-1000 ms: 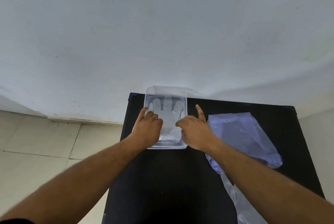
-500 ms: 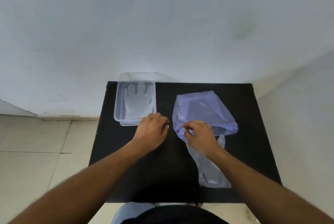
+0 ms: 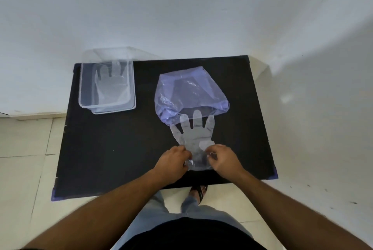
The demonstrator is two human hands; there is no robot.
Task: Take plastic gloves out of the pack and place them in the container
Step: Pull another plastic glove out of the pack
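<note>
Left hand (image 3: 172,162) and right hand (image 3: 223,159) both pinching cuff end of clear plastic glove (image 3: 193,135), each grip closed on thin film at near desk edge. Glove lies flat on black desk (image 3: 113,148), fingertips tucked under mouth of purple pack (image 3: 187,94). Clear container (image 3: 107,86) at far left of desk, well apart from hands, second glove (image 3: 111,86) flat inside

A black table (image 3: 113,148) with purple-taped corners stands against a pale, faintly stained wall (image 3: 181,7). Cream floor tiles (image 3: 22,169) lie around it, and below its near edge a foot in a black sandal (image 3: 198,190) shows.
</note>
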